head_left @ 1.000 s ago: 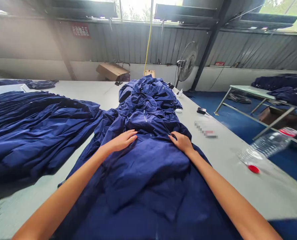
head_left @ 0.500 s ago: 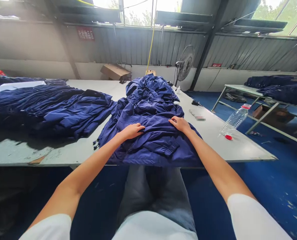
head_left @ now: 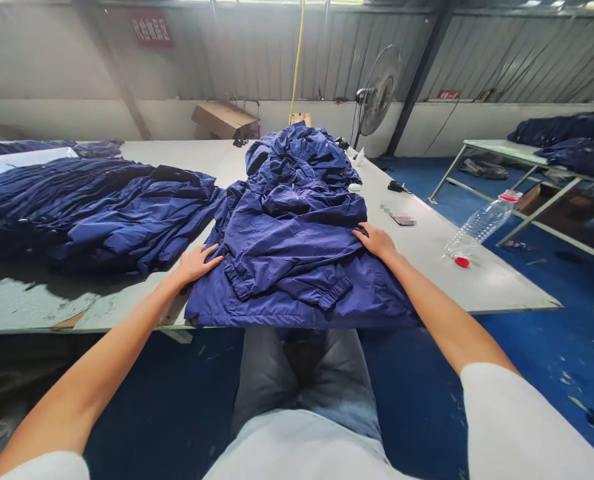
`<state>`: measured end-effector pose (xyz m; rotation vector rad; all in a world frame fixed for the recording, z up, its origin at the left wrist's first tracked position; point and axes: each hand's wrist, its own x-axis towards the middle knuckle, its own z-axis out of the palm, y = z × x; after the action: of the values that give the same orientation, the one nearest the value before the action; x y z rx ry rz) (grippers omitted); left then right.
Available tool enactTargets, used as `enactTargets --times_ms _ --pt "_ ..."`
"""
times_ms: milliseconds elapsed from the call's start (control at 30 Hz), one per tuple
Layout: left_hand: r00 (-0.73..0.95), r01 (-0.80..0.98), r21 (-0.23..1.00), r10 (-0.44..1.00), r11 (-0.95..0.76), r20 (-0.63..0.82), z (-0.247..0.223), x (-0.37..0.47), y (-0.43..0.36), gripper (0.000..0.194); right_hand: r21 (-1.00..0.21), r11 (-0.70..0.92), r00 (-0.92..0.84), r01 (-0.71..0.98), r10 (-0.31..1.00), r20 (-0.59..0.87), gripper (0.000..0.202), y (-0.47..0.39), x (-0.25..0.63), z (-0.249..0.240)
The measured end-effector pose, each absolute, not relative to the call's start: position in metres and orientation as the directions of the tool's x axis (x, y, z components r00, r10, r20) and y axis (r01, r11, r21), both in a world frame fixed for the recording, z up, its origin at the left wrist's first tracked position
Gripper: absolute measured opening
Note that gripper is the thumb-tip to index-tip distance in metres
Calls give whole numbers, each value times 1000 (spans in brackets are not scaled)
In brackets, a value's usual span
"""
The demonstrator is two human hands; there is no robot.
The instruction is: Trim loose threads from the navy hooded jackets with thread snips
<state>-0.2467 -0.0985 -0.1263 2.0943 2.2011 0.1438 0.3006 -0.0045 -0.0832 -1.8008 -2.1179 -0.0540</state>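
Observation:
A navy jacket (head_left: 287,247) lies on the white table in front of me, its sleeves folded inward over the body and both elastic cuffs near the front edge. My left hand (head_left: 197,265) rests at the jacket's left edge with its fingers apart. At the right side, my right hand (head_left: 375,240) touches the fabric, fingers spread and slightly bent. Behind this jacket is a heap of more navy garments (head_left: 301,150).
A wide pile of navy garments (head_left: 111,207) covers the table's left part. On the right of the table (head_left: 427,260) are a clear bottle (head_left: 481,223), a red cap (head_left: 461,262), a phone (head_left: 404,219) and a black object (head_left: 398,187). A fan (head_left: 378,93) stands behind.
My left hand has moved left from the jacket's middle to its edge, and my right hand slightly right. The left sleeve's cuff now shows near the front. The view has tilted down.

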Motion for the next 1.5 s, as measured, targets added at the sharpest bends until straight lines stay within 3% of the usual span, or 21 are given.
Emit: enactTargets --times_ms 367,1500 --pt "-84 993 77 995 88 -55 -133 -250 -95 67 -219 190 -117 957 944 308 46 5 302 -111" --pt "-50 991 126 999 51 -14 -135 -248 -97 59 -165 219 -129 962 892 434 47 6 313 -115"
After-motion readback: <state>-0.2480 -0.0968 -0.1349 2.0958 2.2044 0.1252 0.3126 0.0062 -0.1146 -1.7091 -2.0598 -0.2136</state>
